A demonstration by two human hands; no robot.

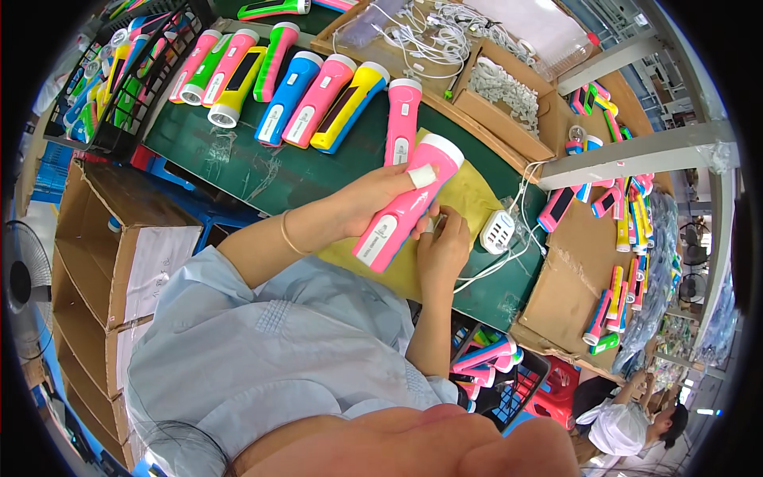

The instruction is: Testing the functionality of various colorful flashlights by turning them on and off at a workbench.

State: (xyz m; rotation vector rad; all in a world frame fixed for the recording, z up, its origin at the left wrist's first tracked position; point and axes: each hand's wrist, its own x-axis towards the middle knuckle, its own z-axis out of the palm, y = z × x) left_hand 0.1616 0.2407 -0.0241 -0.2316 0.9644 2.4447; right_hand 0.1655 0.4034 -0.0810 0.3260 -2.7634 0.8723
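Observation:
My left hand [380,197] is wrapped round a pink flashlight [407,213] with a white head ring and a pale switch plate; its head points up and to the right. White tape covers the thumb. Close by the flashlight's right side, my right hand [445,248] has its fingers curled together; what they hold, if anything, is hidden. Beneath both hands lies a yellow cloth [477,191]. Another pink flashlight [403,119] lies just beyond, partly behind the held one. A white multi-port USB charger [497,230] with cables sits right of my right hand.
Several coloured flashlights [292,99] are lined up on the green table [203,171]. A black crate [119,131] of flashlights stands far left. Boxes of white cables [433,48] and small white parts [505,91] lie at the back. A metal post [644,155] crosses the right side.

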